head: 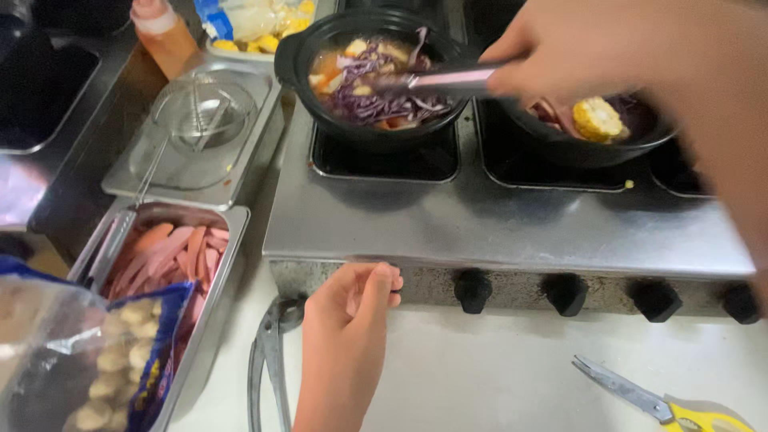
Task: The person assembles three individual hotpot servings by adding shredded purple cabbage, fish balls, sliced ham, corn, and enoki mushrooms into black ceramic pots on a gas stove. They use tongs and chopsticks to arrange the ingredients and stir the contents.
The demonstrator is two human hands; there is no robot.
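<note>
Lower left: tray [232,240] of sausage strips, untouched. Lower centre: left hand [350,308] at stove knob, fingers [382,284] curled onto it. Upper centre: pot [298,56] already filled with purple cabbage. Upper right: right hand [632,48], fingers pinched round tongs [440,80] reaching into pot.

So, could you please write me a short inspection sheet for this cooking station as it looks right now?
Surface: steel stove top on a white counter.
Job's things: black pot of purple cabbage and broth; second black pot with a corn piece.
Clutter: tray of sausage strips, bag of pale balls, wire strainer, sauce bottle, tongs, yellow-handled scissors.
Grippers: left hand at the leftmost stove knob; right hand holds a metal utensil in the cabbage pot.
Cables: nothing seen.
Surroundings: black knobs along the stove front.
</note>
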